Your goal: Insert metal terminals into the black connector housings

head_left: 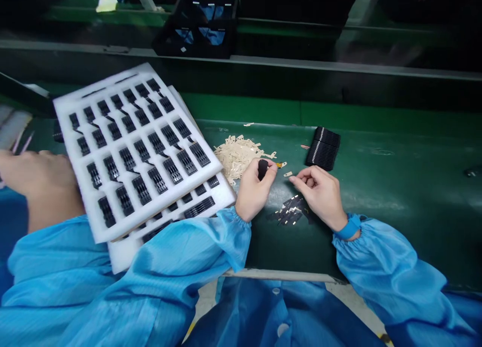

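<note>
- The left hand pinches a small black piece above the green desk.
- The right hand is closed narrow beside a pale metal strip (anything between its fingertips is too small to tell).
- A cream strip pile lies just beyond the left hand; black strips lie between both hands.
- A co-worker's hand rests beside a white foam tray of black parts.

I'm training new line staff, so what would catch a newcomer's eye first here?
The white foam tray stands out at left, its slots filled with rows of black parts. Beside it, a pile of pale strips lies on the green bench. At centre, the left hand holds a small black piece, with the right hand nearby.
</note>
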`<act>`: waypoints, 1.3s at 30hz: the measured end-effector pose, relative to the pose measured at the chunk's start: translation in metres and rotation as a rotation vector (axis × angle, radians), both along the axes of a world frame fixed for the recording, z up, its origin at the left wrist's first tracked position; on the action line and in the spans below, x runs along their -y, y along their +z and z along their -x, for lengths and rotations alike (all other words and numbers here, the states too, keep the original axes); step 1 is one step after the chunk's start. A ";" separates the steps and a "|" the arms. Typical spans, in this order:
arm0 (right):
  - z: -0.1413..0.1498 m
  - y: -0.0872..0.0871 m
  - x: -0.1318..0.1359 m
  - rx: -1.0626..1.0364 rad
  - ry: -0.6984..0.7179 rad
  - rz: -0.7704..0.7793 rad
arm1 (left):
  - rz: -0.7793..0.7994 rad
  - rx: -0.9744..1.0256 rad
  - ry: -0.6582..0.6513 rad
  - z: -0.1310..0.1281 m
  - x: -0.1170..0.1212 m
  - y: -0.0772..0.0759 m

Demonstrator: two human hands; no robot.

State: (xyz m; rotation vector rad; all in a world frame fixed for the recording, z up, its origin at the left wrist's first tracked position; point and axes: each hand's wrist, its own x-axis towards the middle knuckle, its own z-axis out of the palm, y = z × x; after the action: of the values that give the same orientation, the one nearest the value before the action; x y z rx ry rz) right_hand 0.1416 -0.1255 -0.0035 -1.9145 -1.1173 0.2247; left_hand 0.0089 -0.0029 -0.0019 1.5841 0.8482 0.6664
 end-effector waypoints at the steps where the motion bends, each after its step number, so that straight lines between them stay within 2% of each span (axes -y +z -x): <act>1: -0.001 0.000 0.000 -0.024 -0.005 -0.007 | -0.009 0.003 0.000 0.001 0.000 0.002; 5: -0.007 0.001 0.001 -0.351 -0.074 -0.099 | -0.083 -0.035 -0.041 0.004 0.002 0.007; 8: -0.009 0.005 0.001 -0.545 -0.063 -0.133 | -0.044 -0.043 -0.168 0.007 0.006 0.008; 10: -0.010 0.007 0.001 -0.576 -0.054 -0.126 | 0.120 0.039 -0.329 0.007 0.009 0.008; 12: -0.009 0.007 0.001 -0.572 -0.076 -0.138 | 0.395 0.181 -0.447 0.003 0.011 0.007; 14: -0.008 0.006 0.001 -0.565 -0.106 -0.170 | 0.629 0.293 -0.434 -0.003 0.011 0.005; 16: -0.008 0.005 0.001 -0.567 -0.120 -0.198 | 0.677 0.342 -0.311 -0.009 0.008 0.003; 18: -0.008 0.005 0.001 -0.571 -0.120 -0.213 | 0.546 0.358 -0.158 -0.013 0.004 0.002; 21: -0.008 0.006 0.001 -0.585 -0.103 -0.207 | 0.195 0.254 -0.031 -0.010 0.003 0.001; 25: -0.009 0.008 0.003 -0.657 -0.003 -0.116 | -0.338 0.037 -0.115 0.003 0.003 0.001; 27: -0.011 0.009 0.004 -0.734 0.090 -0.034 | -0.619 0.005 -0.172 0.008 0.001 0.001; 29: -0.013 0.010 0.005 -0.796 0.163 0.035 | -0.813 0.001 -0.203 0.011 -0.002 0.001; 31: -0.014 0.011 0.006 -0.817 0.191 0.067 | -0.900 0.006 -0.230 0.012 -0.005 0.000; 34: -0.014 0.013 0.006 -0.819 0.188 0.085 | -0.915 0.041 -0.269 0.013 -0.005 -0.002; 37: -0.012 0.013 0.005 -0.855 0.199 0.082 | -0.849 0.062 -0.284 0.012 -0.002 -0.002; 39: -0.010 0.013 0.004 -0.851 0.163 0.026 | -0.704 0.041 -0.271 0.011 0.001 0.000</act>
State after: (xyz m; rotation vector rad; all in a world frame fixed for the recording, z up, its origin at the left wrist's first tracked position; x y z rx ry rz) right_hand 0.1515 -0.1294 0.0095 -1.4854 -0.6722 1.0354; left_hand -0.0021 -0.0036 -0.0020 2.2527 0.3577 0.8471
